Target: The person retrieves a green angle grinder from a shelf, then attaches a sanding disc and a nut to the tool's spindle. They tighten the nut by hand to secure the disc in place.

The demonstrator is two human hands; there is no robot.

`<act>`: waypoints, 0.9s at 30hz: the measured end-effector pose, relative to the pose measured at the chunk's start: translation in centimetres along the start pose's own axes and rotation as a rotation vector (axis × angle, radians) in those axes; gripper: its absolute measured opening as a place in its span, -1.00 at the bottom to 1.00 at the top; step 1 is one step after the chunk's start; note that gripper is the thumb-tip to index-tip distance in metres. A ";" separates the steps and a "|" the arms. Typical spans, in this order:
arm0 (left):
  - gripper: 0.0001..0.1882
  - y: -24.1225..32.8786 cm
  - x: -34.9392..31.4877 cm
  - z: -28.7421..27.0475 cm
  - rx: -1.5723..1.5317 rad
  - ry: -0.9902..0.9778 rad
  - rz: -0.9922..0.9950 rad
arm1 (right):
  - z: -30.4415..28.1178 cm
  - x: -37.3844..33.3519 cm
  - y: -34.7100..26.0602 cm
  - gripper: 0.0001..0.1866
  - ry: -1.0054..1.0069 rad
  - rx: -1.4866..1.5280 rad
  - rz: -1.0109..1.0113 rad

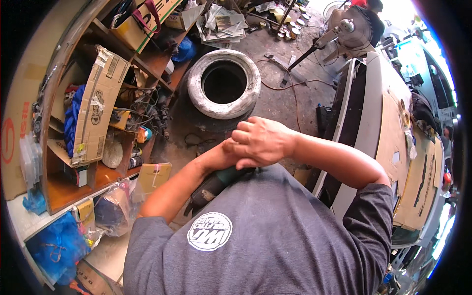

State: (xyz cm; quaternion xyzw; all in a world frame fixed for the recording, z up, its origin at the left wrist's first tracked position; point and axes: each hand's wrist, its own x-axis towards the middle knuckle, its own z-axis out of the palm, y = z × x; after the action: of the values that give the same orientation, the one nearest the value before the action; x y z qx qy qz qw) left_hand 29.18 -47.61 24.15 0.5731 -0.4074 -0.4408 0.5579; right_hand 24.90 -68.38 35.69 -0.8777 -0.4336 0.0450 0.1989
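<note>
My hands are together in front of my body. My right hand (265,141) lies on top, its fingers curled over my left hand (227,151), whose fingers are mostly hidden. Just below them, against my shirt, is a dark green and black power tool (227,176), partly covered by my wrists. Whether either hand grips it, I cannot tell. Beyond the hands a round tyre (197,93), whitish with dust or wear around its rim, lies with its dark opening facing up, apart from both hands.
Wooden shelves (105,179) with a cardboard box (96,110) and tangled parts stand on the left. A pedestal fan (344,29) is at the far right, cables (296,105) crossing the floor. Cardboard (393,132) covers a pale panel on the right. Newspapers (221,24) lie beyond the tyre.
</note>
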 end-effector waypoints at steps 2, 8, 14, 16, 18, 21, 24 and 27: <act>-0.62 0.2 -0.3 0.2 0.001 0.068 0.026 | 0.9 -0.2 0.3 -0.37 0.035 0.024 0.052; -0.51 1.6 -0.8 0.5 -0.230 0.073 -0.207 | 3.5 0.1 0.3 -0.40 0.222 0.047 0.316; -0.41 1.7 -0.2 -0.1 -0.222 0.048 -0.229 | 2.7 0.9 -0.1 -0.42 0.153 0.051 0.477; -0.36 1.9 0.4 -0.8 -0.283 0.012 -0.223 | 0.8 1.0 -0.3 -0.38 0.012 0.047 0.446; -0.33 2.1 0.4 -1.5 -0.244 -0.050 -0.294 | -0.8 -0.2 -0.5 -0.32 0.079 -0.040 0.252; -0.24 2.8 0.5 -1.3 -0.381 -0.073 -0.275 | -2.3 -2.6 -0.6 -0.16 0.009 -0.145 0.060; -0.17 3.0 0.5 -1.0 -0.460 -0.101 -0.325 | -1.1 -4.1 0.2 -0.14 -0.020 -0.151 -0.051; -0.13 3.0 0.6 -0.8 -0.515 -0.067 -0.247 | -0.1 -4.3 0.5 -0.18 0.051 -0.107 -0.014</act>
State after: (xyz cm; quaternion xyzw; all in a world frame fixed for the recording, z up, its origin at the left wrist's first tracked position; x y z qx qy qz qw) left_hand 30.18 -48.15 27.15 0.4428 -0.2272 -0.6132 0.6134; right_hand 22.65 -72.07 35.19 -0.8850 -0.4360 -0.0021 0.1632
